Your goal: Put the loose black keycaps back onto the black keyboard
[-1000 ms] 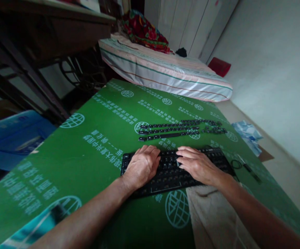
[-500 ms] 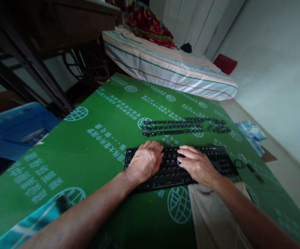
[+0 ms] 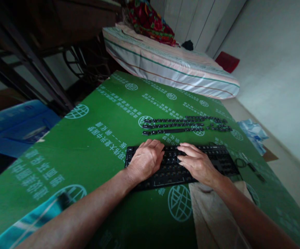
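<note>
Left hand (image 3: pixel 147 158) and right hand (image 3: pixel 198 161) sit half-curled on the keyboard (image 3: pixel 167 173), can't tell if they're pinching anything. Loose keycaps (image 3: pixel 172 131) line up beyond it; green tabletop (image 3: pixel 82 160) under it reads "中国梦" off its left side.

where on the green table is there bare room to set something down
Bare patches on the green table: a wide one between the keyboard and blue item, another between the keycap rows and mattress. Crowded: around the keyboard's right end, with cable and beige cloth.
</note>
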A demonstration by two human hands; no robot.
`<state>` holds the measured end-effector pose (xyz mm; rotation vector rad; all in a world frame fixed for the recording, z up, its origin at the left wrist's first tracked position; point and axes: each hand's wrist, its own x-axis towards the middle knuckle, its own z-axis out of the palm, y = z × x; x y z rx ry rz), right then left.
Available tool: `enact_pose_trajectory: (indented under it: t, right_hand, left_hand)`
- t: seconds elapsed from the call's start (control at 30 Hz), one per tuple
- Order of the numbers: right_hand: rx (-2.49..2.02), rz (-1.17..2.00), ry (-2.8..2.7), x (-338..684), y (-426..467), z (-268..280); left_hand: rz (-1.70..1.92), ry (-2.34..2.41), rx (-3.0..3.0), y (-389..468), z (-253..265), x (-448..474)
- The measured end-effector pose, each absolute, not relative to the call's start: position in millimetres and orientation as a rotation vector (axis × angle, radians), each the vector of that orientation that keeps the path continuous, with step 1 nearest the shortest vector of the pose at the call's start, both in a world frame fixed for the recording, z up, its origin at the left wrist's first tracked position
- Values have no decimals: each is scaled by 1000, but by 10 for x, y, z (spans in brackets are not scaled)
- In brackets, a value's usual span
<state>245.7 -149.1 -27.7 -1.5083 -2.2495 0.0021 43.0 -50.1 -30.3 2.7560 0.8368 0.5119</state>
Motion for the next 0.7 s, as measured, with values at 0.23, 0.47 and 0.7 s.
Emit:
enact_pose_trajectory:
  t: [0.23,0.47,0.7]
  right_hand:
    - [-1488,1,-2215,2432,-1482,-278]
    - [-1498,27,-2170,2452,-1483,-310]
    - [-1487,32,-2174,2466,-1490,-318]
  left_hand:
    - [506,835,2744,-506,-288,436]
    - [496,843,2734,-504,-275,439]
    - [466,849,2748,-506,-266,443]
